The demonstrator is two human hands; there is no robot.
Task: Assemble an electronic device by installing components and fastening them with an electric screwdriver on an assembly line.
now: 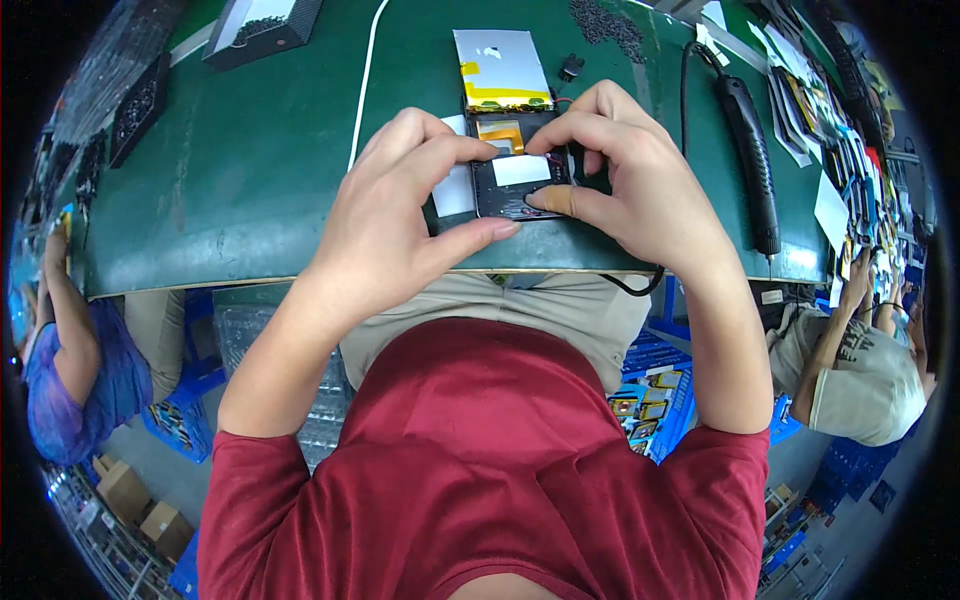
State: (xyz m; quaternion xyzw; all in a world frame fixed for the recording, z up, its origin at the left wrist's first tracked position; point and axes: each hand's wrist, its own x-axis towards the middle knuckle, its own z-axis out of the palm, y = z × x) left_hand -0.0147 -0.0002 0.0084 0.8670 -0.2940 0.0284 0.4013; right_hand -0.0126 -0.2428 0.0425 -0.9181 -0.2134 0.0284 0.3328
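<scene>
A flat black electronic device housing (500, 204) lies at the table's near edge, a white rectangular sticker (522, 170) across its middle. An orange flat ribbon cable (503, 132) shows just beyond the sticker. At the far end rests a silver flat battery pack (500, 62) edged with yellow tape. My left hand (392, 205) has its index fingertip by the ribbon cable and its thumb at the near edge, bracing the housing. From the other side my right hand (635, 165) grips the housing, index finger near the cable and a tape-wrapped thumb near the lower right.
A black corded electric screwdriver (750, 165) lies to the right. Small black parts (608, 28) are heaped at the back, with a box (262, 32) of them far left. A white cable (367, 85) crosses the green table (250, 190). Other people sit on both sides.
</scene>
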